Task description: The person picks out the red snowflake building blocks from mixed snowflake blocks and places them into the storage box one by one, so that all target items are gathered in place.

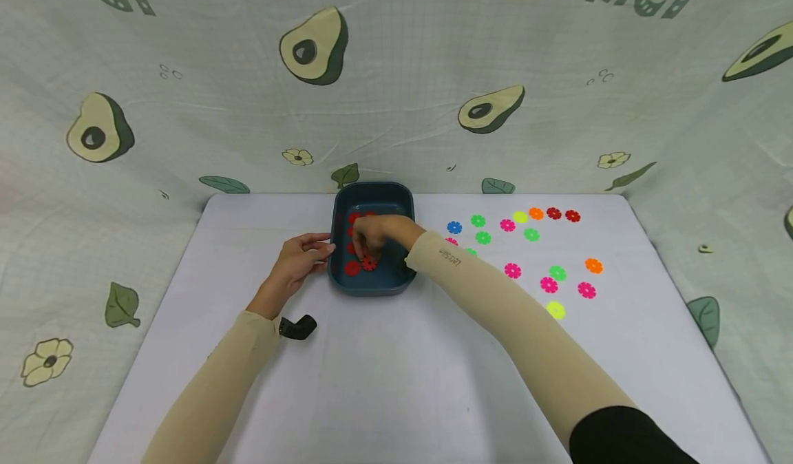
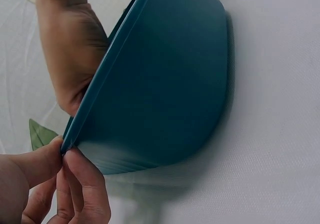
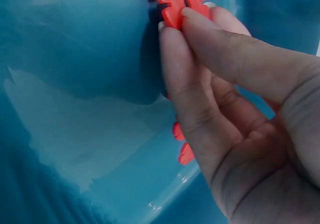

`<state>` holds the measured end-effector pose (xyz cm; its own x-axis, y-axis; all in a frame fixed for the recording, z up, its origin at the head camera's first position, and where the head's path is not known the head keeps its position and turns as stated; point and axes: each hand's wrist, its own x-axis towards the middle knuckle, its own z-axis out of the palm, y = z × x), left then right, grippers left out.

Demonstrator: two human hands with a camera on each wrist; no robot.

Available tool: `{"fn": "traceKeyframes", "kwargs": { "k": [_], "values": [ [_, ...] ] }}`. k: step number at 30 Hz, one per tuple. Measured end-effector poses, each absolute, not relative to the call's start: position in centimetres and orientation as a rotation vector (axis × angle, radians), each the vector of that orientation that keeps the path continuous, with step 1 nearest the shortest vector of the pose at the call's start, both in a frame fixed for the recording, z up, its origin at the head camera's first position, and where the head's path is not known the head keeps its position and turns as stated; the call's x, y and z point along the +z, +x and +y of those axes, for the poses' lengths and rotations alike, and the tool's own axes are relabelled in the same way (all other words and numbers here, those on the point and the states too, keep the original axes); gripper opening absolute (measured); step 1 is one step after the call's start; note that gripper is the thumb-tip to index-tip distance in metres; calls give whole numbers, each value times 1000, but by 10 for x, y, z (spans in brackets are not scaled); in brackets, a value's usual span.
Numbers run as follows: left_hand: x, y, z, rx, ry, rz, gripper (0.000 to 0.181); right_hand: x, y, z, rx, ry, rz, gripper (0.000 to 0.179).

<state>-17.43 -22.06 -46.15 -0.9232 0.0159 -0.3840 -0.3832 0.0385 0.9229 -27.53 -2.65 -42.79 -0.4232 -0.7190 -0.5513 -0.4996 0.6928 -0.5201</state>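
Observation:
A dark teal plastic tub (image 1: 393,278) stands at the back middle of the white table. My left hand (image 1: 296,261) is at its left side; in the left wrist view, thumb and index finger pinch the rim of the tub (image 2: 165,84). Inside the tub, my right hand (image 1: 374,233) reaches down with bent fingers. The right wrist view shows its thumb and fingertips pinching a red notched, flower-shaped plastic disc (image 3: 175,1). Several more red discs (image 1: 352,268) lie along the tub's left part, some hidden behind the right hand.
On the table's right side, flower-shaped discs in green, pink (image 1: 512,270), yellow, orange (image 1: 593,266), blue (image 1: 454,227) and dark red (image 1: 573,215) lie scattered. My right forearm crosses in front of some. An avocado-print cloth (image 1: 396,106) hangs behind the table.

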Motion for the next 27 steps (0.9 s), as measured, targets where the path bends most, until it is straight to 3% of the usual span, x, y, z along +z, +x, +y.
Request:
{"fn": "traceKeyframes", "kwargs": {
  "k": [10,27],
  "values": [
    [-460,-173,-215,1951,-368,2039,51,-426,-273,-21,-335,-931,2123,18],
    [-460,-173,-219,1910,-392,2066,52,-375,-276,11,-632,-980,2099,29]
  ]
}}
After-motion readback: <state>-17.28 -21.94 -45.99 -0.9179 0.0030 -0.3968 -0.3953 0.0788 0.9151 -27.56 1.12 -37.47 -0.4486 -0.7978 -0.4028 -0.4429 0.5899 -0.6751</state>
